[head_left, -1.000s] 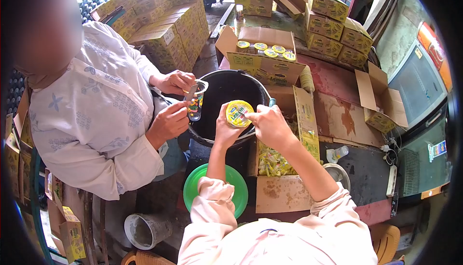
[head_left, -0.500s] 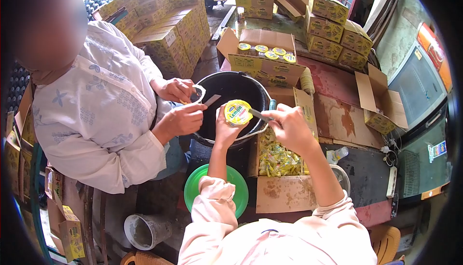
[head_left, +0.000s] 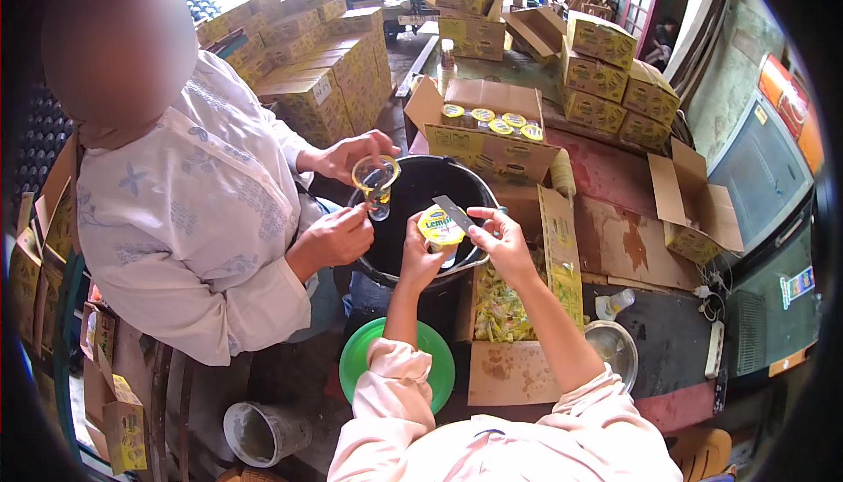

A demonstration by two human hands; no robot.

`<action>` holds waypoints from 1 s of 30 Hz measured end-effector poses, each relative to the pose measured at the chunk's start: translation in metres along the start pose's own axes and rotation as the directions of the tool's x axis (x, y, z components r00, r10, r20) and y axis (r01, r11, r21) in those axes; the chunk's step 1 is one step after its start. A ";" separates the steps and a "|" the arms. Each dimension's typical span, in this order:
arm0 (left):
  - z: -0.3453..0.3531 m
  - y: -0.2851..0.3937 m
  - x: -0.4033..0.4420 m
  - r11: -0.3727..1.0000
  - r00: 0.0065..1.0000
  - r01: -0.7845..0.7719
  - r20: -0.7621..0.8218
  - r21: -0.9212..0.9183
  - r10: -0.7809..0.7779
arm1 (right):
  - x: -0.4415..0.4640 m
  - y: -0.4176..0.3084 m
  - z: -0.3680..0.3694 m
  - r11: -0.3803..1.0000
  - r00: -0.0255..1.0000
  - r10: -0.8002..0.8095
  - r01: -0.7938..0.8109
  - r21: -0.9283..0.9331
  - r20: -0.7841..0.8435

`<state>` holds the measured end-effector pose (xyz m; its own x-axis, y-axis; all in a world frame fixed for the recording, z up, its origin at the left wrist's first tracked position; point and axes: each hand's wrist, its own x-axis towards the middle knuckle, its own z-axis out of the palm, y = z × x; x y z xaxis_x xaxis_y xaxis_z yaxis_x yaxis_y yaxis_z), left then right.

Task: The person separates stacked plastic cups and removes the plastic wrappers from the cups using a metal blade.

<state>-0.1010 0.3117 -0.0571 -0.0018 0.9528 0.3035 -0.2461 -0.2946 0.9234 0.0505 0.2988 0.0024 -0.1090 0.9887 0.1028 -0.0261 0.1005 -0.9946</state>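
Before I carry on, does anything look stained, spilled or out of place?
Yes: the flat cardboard sheet on the table has an irregular brown patch, darker than the cardboard around it, possibly a stain.

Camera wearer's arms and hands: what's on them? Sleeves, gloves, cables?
Pale pinkish-beige, loose fabric on both arms. The left sleeve is bunched in folds on the forearm; the right sleeve is creased. Left hand and right hand are ungloved. No cables visible on either arm.
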 end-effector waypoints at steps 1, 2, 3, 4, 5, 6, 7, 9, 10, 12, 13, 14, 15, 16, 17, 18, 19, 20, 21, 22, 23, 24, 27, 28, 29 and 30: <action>-0.001 -0.001 0.001 1.000 1.000 -0.011 0.012 0.002 0.011 | 0.002 0.007 0.002 0.998 1.000 0.019 -0.019 0.052 0.008; -0.002 -0.002 0.001 1.000 1.000 0.000 0.010 0.008 0.000 | 0.000 0.005 0.003 0.998 1.000 0.016 -0.017 0.053 0.023; -0.002 0.001 0.003 0.999 1.000 -0.018 0.022 0.043 0.017 | -0.002 0.002 0.005 0.998 0.999 0.013 -0.015 0.055 0.042; 0.000 0.004 0.001 0.999 0.999 -0.024 0.036 0.040 0.023 | -0.003 0.003 0.005 0.998 0.999 -0.016 0.013 0.053 0.049; 0.001 0.007 0.001 0.999 0.998 -0.033 0.047 0.038 0.032 | -0.003 0.005 0.006 0.999 0.998 -0.025 0.024 0.024 0.050; -0.003 0.001 0.001 0.996 0.999 0.001 0.053 0.092 -0.006 | -0.004 0.004 0.007 1.000 0.999 -0.015 0.014 0.022 0.051; -0.003 -0.002 0.001 0.991 1.000 -0.008 0.013 0.131 0.006 | -0.006 0.003 0.007 1.000 0.999 0.000 -0.001 0.018 0.051; -0.007 -0.010 0.003 0.965 0.998 -0.052 -0.032 0.257 0.063 | -0.011 -0.005 0.009 0.999 0.997 0.016 -0.019 0.032 0.074; -0.008 -0.010 0.004 0.953 0.996 -0.062 -0.048 0.296 0.080 | -0.012 -0.008 0.010 0.999 0.997 0.020 -0.023 0.034 0.080; -0.006 -0.010 0.005 0.959 0.996 -0.048 -0.055 0.278 0.066 | -0.015 -0.010 0.009 0.999 0.995 0.022 -0.025 0.036 0.095; -0.007 -0.011 0.006 0.947 0.997 -0.053 -0.035 0.318 0.067 | -0.017 -0.013 0.009 0.999 0.994 0.027 -0.032 0.043 0.104; -0.009 -0.011 0.007 0.933 0.998 -0.057 -0.014 0.356 0.066 | -0.020 -0.018 0.010 0.998 0.993 0.034 -0.040 0.050 0.112; -0.008 -0.006 0.009 0.916 0.998 -0.066 0.009 0.396 0.068 | -0.021 -0.020 0.011 0.997 0.992 0.037 -0.044 0.058 0.119; -0.005 -0.002 0.008 0.949 0.999 -0.029 -0.028 0.315 0.040 | -0.021 -0.019 0.011 0.997 0.992 0.032 -0.041 0.072 0.124; -0.002 0.002 0.005 0.973 0.998 0.009 -0.064 0.230 0.006 | -0.021 -0.018 0.011 0.995 0.991 0.030 -0.042 0.086 0.128; 0.001 0.007 0.002 0.989 0.995 0.048 -0.095 0.141 -0.034 | -0.022 -0.016 0.011 0.994 0.991 0.031 -0.044 0.099 0.130; 0.000 0.003 0.003 0.985 0.994 0.038 -0.103 0.166 -0.021 | -0.022 -0.014 0.011 0.992 0.991 0.032 -0.047 0.118 0.128; -0.002 -0.002 0.005 0.981 0.994 0.028 -0.109 0.191 -0.007 | -0.021 -0.012 0.011 0.989 0.992 0.032 -0.049 0.138 0.125; -0.002 0.000 0.004 0.976 0.993 0.021 -0.116 0.217 0.004 | -0.022 -0.010 0.010 0.986 0.992 0.034 -0.054 0.158 0.123; 0.000 0.004 0.002 0.982 0.993 0.027 -0.116 0.187 -0.005 | -0.023 -0.010 0.007 0.994 0.992 0.022 -0.035 0.107 0.123; 0.000 0.005 0.002 0.986 0.994 0.018 -0.105 0.166 0.000 | -0.022 -0.009 0.006 0.995 0.995 0.011 -0.020 0.096 0.101; 0.001 0.005 0.001 0.989 0.995 0.012 -0.095 0.145 0.002 | -0.022 -0.006 0.006 0.996 0.997 0.001 -0.008 0.084 0.079; 0.001 0.003 0.000 0.981 0.995 -0.027 -0.089 0.190 0.045 | -0.023 -0.019 0.000 0.972 0.995 -0.064 0.045 -0.232 -0.077; 0.002 0.003 -0.001 0.986 0.996 -0.017 -0.089 0.168 0.032 | -0.022 -0.019 -0.001 0.920 0.971 -0.211 0.160 -0.358 -0.109; 0.002 0.003 0.000 0.989 0.996 -0.009 -0.088 0.145 0.022 | -0.021 -0.020 -0.002 0.836 0.926 -0.359 0.262 -0.482 -0.119; 0.000 0.004 0.001 0.984 0.999 -0.005 -0.042 0.180 0.013 | -0.022 -0.027 -0.002 0.746 0.916 -0.391 0.257 -0.615 -0.092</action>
<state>-0.1016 0.3113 -0.0535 -0.0458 0.9513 0.3049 -0.0680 -0.3075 0.9491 0.0558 0.2746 0.0271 0.0014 0.8765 0.4814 0.5638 0.3969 -0.7243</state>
